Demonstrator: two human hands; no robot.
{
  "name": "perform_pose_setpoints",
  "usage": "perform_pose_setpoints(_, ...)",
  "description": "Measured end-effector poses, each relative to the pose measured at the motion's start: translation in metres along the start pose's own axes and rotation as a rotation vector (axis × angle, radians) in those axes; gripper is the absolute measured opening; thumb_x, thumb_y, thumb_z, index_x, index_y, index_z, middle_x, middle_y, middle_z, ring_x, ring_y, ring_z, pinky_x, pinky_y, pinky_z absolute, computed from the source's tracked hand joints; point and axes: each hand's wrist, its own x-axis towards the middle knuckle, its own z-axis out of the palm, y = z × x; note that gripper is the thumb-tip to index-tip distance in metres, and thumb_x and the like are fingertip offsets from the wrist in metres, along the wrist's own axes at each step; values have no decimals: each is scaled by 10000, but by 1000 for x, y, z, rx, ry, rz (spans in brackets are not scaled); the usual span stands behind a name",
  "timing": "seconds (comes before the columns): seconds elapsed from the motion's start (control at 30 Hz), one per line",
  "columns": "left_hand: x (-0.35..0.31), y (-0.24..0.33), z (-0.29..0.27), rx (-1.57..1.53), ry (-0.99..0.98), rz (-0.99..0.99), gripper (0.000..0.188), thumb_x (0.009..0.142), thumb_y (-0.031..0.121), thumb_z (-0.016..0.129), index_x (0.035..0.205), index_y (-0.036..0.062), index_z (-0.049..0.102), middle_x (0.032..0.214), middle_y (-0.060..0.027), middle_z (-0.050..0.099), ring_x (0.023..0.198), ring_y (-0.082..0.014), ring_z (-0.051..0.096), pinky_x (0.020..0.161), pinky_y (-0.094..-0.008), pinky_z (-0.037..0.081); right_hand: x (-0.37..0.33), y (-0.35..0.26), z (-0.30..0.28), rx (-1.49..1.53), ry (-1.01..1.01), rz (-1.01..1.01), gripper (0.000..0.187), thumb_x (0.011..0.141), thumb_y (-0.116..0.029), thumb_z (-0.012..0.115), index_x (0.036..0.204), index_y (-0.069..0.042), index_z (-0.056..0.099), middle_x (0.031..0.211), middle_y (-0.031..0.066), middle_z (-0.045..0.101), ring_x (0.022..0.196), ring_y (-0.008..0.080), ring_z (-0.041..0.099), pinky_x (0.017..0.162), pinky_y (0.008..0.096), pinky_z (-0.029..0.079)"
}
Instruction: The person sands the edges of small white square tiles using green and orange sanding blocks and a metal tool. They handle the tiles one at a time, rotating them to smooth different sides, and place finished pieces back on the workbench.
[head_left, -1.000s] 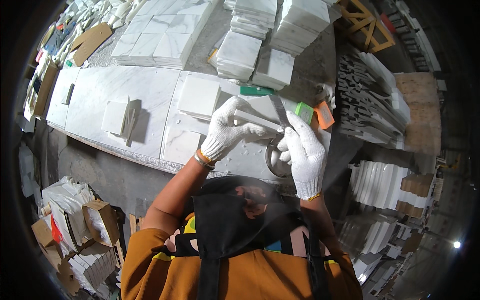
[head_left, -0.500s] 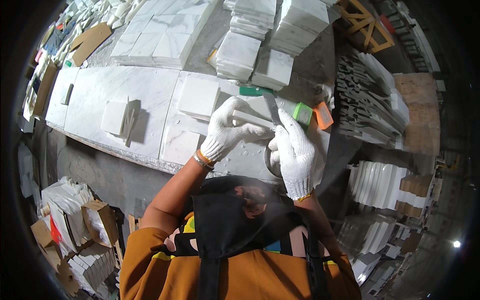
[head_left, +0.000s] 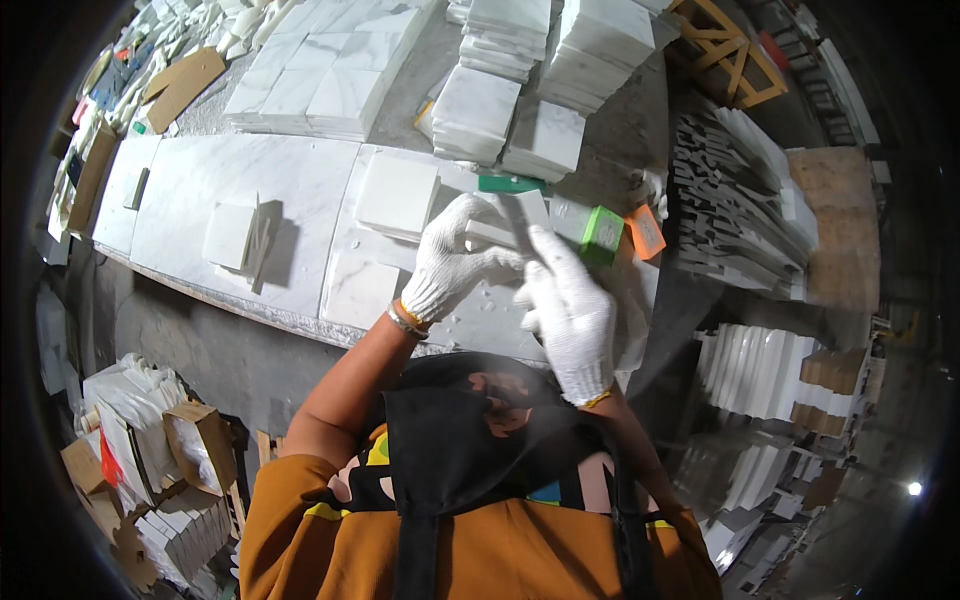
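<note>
My left hand (head_left: pixel 452 252), in a white knit glove, is closed on a white marble tile (head_left: pixel 490 235), held with its narrow edge facing up toward me. My right hand (head_left: pixel 572 315), also gloved, grips a flat grey metal blade (head_left: pixel 517 212), like a scraper or file. The blade crosses the tile's edge near its right part and is slightly blurred. Just beyond my hands lies a dark green block (head_left: pixel 511 184). A bright green block (head_left: pixel 602 235) and an orange block (head_left: pixel 646 232) are to the right of the blade.
White tiles (head_left: pixel 397 194) are stacked left of my hands, with a smaller tile group (head_left: pixel 230 236) farther left on the marble worktop (head_left: pixel 180 190). Tall tile stacks (head_left: pixel 475 105) stand beyond. White chips lie near my hands. At right are piled strips (head_left: pixel 740 205).
My right hand has moved left with the blade, which now lies farther left along the tile's edge. My left hand and the tile have hardly moved.
</note>
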Motion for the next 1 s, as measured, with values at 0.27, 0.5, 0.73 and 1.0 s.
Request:
perform_pose_setpoints(0.27,8,-2,-9,-15,-68,33,290,845,171,779,1036,20,622,926,-27,649,845,-92,606,738,-249,510,-21,3,-16,186,-140,-27,423,988,-71,551,1398,22,503,906,82,697,741,76,609,715,222,516)
perform_pose_setpoints(0.5,26,11,-18,-23,-182,-103,465,832,326,803,1135,25,617,925,-13,652,857,-83,606,764,-241,503,-41,48,-85,253,175,194,469,986,-123,532,1430,9,458,886,113,700,681,108,619,632,231,495)
perform_pose_setpoints(0.73,52,28,-10,403,-322,30,537,851,323,772,1268,37,594,1027,-79,641,879,-143,600,791,-309,500,-59,80,-102,293,219,300,428,984,-132,551,1384,8,498,849,94,673,663,107,595,606,229,480)
perform_pose_setpoints(1.0,55,8,3,426,-333,-86,423,872,139,703,1280,73,611,953,-64,643,841,-163,599,770,-320,503,-77,107,-114,87,203,473,381,965,-116,568,1336,-34,576,792,44,647,621,65,549,575,200,442)
